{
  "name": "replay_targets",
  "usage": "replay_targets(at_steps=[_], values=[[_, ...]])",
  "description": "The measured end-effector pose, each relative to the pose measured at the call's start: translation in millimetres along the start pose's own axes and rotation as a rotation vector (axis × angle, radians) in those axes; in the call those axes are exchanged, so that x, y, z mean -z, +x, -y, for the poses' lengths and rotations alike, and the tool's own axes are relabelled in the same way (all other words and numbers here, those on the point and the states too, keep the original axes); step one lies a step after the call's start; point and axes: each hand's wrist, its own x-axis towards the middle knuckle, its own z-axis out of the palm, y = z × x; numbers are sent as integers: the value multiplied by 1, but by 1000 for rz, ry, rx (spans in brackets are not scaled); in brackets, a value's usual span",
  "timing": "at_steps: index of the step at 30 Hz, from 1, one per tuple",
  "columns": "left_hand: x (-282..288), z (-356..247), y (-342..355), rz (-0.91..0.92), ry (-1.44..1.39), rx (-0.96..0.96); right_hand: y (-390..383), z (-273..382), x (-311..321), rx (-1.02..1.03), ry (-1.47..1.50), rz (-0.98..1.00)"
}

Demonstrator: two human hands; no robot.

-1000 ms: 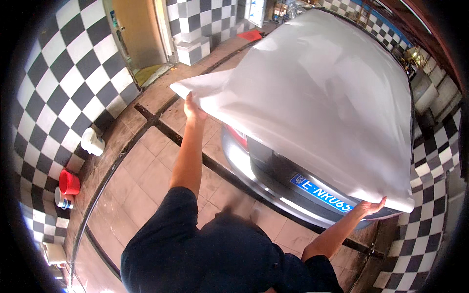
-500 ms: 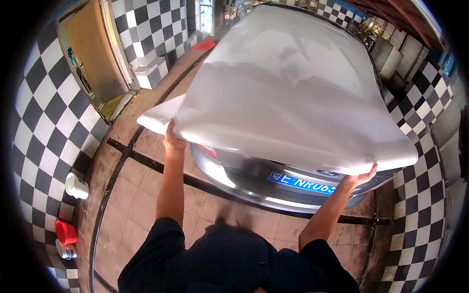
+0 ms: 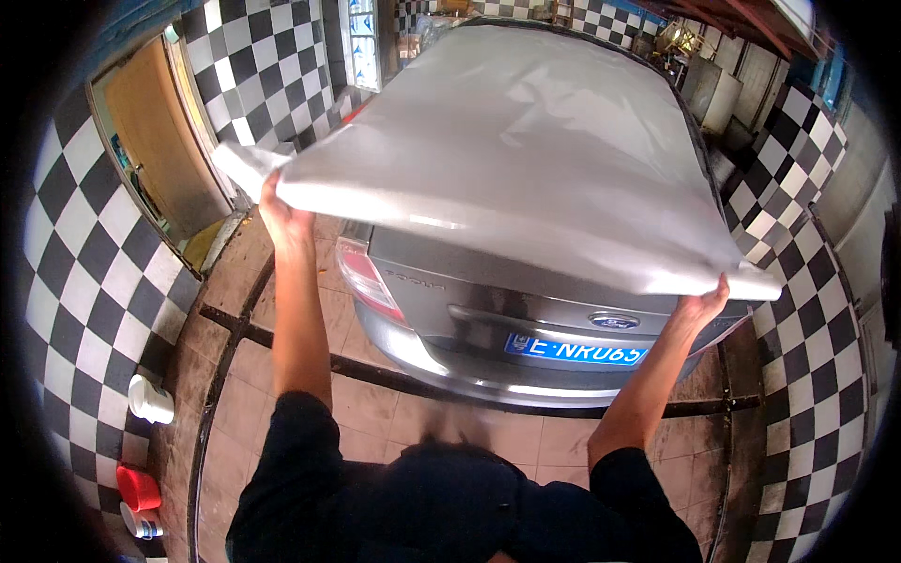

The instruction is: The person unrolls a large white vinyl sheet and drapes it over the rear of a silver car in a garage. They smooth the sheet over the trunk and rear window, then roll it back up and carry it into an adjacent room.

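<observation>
A large, pale, glossy film sheet (image 3: 507, 174) is spread over the rear of a dark grey car (image 3: 441, 281), wrinkled towards its far end. My left hand (image 3: 285, 214) is closed on the sheet's near left corner, holding it out past the car's side. At the near right corner, my right hand (image 3: 702, 306) pinches the edge, fingers partly hidden by the sheet. Between my hands the near edge runs taut above the trunk's rear face. Below that edge show the left tail light (image 3: 369, 281), an oval badge (image 3: 615, 321) and a blue licence plate (image 3: 574, 349).
Along the left wall stand a white bucket (image 3: 151, 400), a red bucket (image 3: 138, 488) and another white bucket (image 3: 141, 522). A wooden door (image 3: 169, 141) stands ajar at left. Dark channels (image 3: 375, 369) cross the tiled floor. Checkered walls flank the car, and metal panels (image 3: 718, 103) lean at the far right.
Both hands have risen and moved away from me, the left one also outward. The near edge is lifted and pulled straighter, uncovering the tail light, badge and more of the trunk's rear.
</observation>
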Motion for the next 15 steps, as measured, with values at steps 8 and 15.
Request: replay_targets(at_steps=[8,15], values=[[-115,-39,73,142,-165,-68,93,19,-129,164,12,222],[-156,-96,111,112,-255,10,148,62,-226,81,101,425]])
